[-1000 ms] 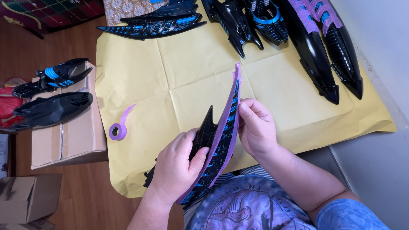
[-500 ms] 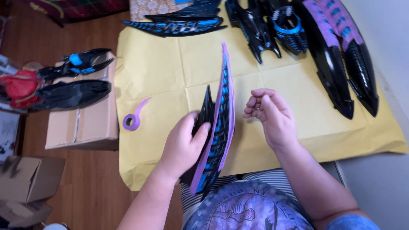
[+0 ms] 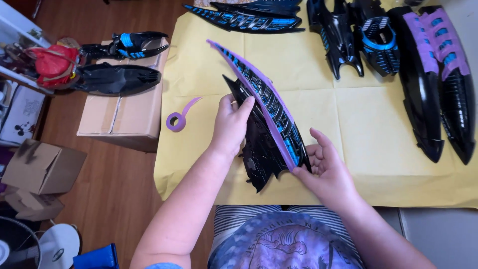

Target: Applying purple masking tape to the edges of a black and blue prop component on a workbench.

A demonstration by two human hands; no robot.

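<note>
Head view: you are holding a black and blue fairing panel (image 3: pixel 264 124) with purple masking along 1 edge.
Your left hand (image 3: pixel 231 124) is gripping its upper back while your right hand (image 3: pixel 326 167) is pinching the lower tip; the tape roll (image 3: pixel 176 121) is lying apart on the yellow paper (image 3: pixel 318 65), and 1 panel (image 3: pixel 438 74) at the far right is already taped.

The work surface is covered with a creased yellow paper sheet (image 3: pixel 199 60). On it sit a small roll of purple tape (image 3: pixel 176 121) with a loose tail, a long blue-and-black panel (image 3: pixel 244 20) along the far edge, more black pieces (image 3: pixel 348 37) top middle, and two long black shells with purple masking (image 3: pixel 438 74) on the right.
</note>
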